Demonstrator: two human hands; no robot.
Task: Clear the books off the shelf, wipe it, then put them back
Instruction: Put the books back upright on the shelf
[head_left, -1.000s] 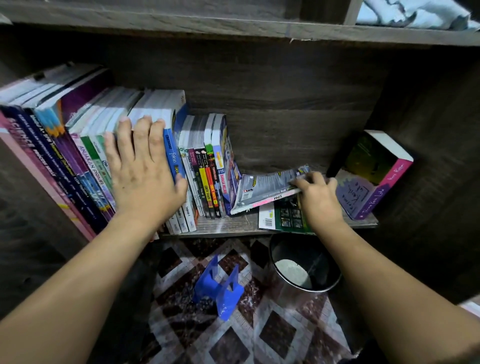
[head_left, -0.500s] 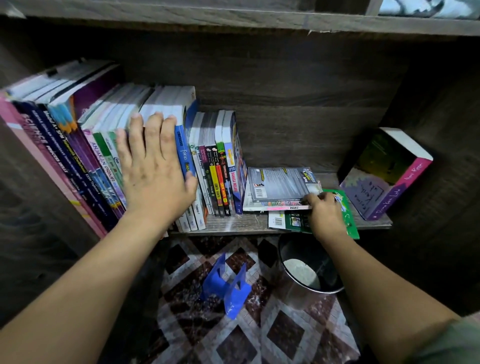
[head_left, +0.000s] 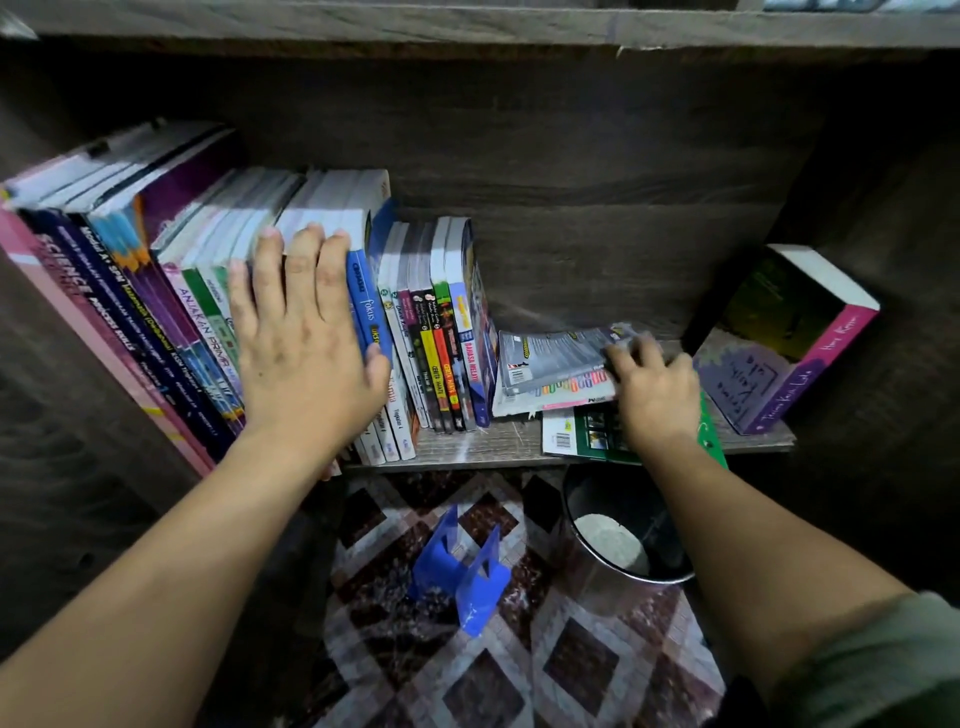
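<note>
On the shelf (head_left: 467, 449), my left hand (head_left: 301, 343) presses flat on the standing books (head_left: 208, 291); at 3 o'clock my right hand (head_left: 652, 389) pinches the grey booklet (head_left: 556, 358). If I release, the row may topple.

Upright books (head_left: 426, 338) beside flat ones (head_left: 561, 364) on shelf (head_left: 467, 447).

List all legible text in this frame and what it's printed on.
"SCIENCE": dark blue spine, far left
"ANJAKAN PRIMA": purple spine
"fokus": blue spine beside the left hand
"BAHASA MELAYU": spine at the row's right end
"CERITA HANTU": yellow spine
Purple and pink book leaning at right: handwritten script, not legible
Flat booklets under the right hand: print too small
</note>
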